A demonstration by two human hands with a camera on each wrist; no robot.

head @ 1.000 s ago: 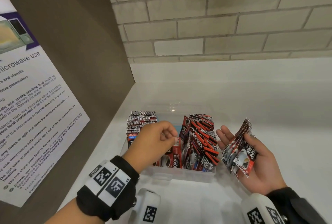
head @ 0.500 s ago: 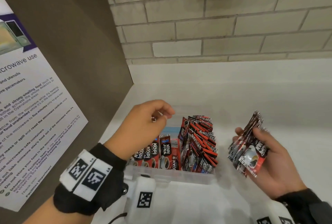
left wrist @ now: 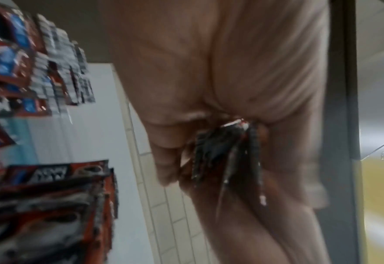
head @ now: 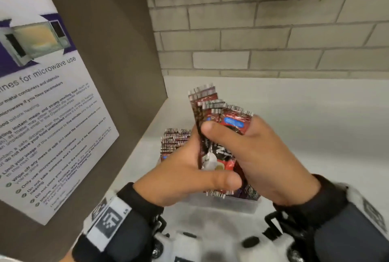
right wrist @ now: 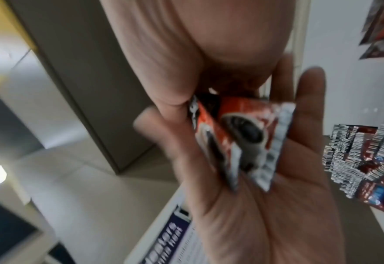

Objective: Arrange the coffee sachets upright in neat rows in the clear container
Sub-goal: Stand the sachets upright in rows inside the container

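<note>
A bundle of red and black coffee sachets [head: 223,118] is held upright over the clear container [head: 227,206]. My left hand [head: 208,179] grips the bundle's lower part, thumb across the front. My right hand [head: 225,135] grips it from the right, thumb laid over the top sachet. Behind the hands, a row of sachets [head: 174,141] stands upright at the container's left. The left wrist view shows the bundle [left wrist: 227,151] edge-on between the palms, with the container's sachets [left wrist: 39,80] to the left. In the right wrist view the bundle [right wrist: 243,128] is pinched between both hands.
The container sits on a white counter [head: 305,135] in a corner. A brown side panel with a microwave notice [head: 48,104] rises at the left, a brick wall [head: 273,40] at the back. My hands hide most of the container's inside.
My left hand left the container and came up to the bundle. My right hand carried the bundle left and over the container, and both hands now grip it.
</note>
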